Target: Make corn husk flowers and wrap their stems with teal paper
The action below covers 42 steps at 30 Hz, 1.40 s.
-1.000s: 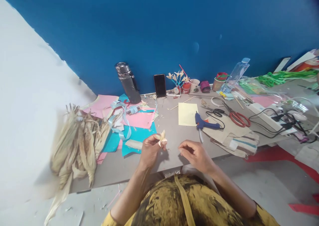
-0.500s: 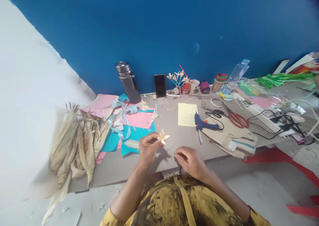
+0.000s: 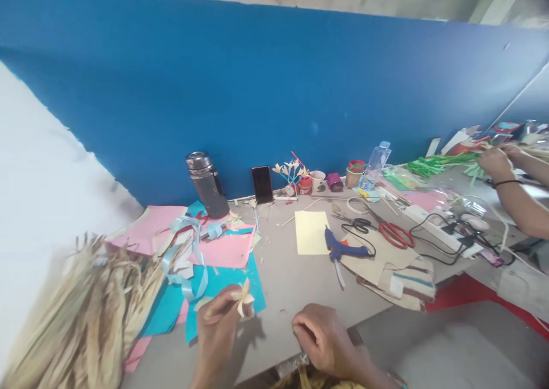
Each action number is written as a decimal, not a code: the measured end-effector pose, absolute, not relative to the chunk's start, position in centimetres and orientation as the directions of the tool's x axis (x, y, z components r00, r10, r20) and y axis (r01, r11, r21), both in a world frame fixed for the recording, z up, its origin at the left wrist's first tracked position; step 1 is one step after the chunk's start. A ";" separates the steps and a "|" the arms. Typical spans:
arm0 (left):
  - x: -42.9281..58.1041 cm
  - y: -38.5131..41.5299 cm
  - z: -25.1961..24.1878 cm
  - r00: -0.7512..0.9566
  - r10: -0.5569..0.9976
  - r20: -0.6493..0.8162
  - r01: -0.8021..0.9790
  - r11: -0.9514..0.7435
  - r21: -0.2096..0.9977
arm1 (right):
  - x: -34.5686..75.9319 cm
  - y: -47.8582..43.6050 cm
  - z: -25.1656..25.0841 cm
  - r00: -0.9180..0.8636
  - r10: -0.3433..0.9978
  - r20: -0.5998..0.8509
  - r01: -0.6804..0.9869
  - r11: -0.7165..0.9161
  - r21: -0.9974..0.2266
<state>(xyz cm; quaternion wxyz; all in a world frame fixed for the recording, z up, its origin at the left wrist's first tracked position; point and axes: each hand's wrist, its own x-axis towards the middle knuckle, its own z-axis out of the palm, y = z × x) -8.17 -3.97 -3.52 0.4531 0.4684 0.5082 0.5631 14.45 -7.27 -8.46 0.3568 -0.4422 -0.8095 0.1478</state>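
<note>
The small husk flower (image 3: 244,302) sits at the tips of your left hand (image 3: 217,326), low in the view at about seven o'clock, raised just above the near part of the counter (image 3: 295,280). Your thumb and fingers (image 3: 227,308) pinch it at its base, and the pale petals fan out toward one o'clock. That looks like the right place to grip: hold it by the base, lightly, since dried husk is likely to crack or flatten if you squeeze the petals. Your right hand (image 3: 323,340) rests at five o'clock by the counter's near edge, apart from the flower. Its fingers are curled inward, and you cannot tell whether they hold anything. If that hand comes in to shape a petal, work one petal at a time with the fingertips. Under the flower lies a turquoise paper sheet (image 3: 214,283), with pink paper (image 3: 225,250) and a loop of pale blue ribbon (image 3: 189,263) beyond it at eleven o'clock. A heap of dried husks (image 3: 86,309) fills nine o'clock. The blue glue gun (image 3: 341,250) lies at two o'clock beside a yellow paper (image 3: 312,233), with its nozzle toward you, so mind it. Further off are red scissors (image 3: 394,234), a dark flask (image 3: 206,184) and a phone (image 3: 262,184) against the blue wall. Another person's hand (image 3: 495,161) works at three o'clock, well apart.
</note>
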 end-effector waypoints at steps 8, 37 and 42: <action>-8.8 -1.4 -2.7 -0.261 0.965 0.036 -0.135 -0.073 0.988 | 14.3 -7.0 -10.2 -0.314 0.773 0.552 0.644 0.600 -0.474; -9.4 -3.1 -1.8 -0.234 0.971 -0.045 -0.332 -0.037 0.943 | 15.0 -7.6 -10.1 -0.375 0.796 0.475 0.625 0.595 -0.505; -10.7 -4.5 -2.9 -0.249 0.967 -0.050 -0.390 -0.053 0.919 | 14.7 -7.6 -9.6 -0.348 0.843 0.409 0.652 0.532 -0.540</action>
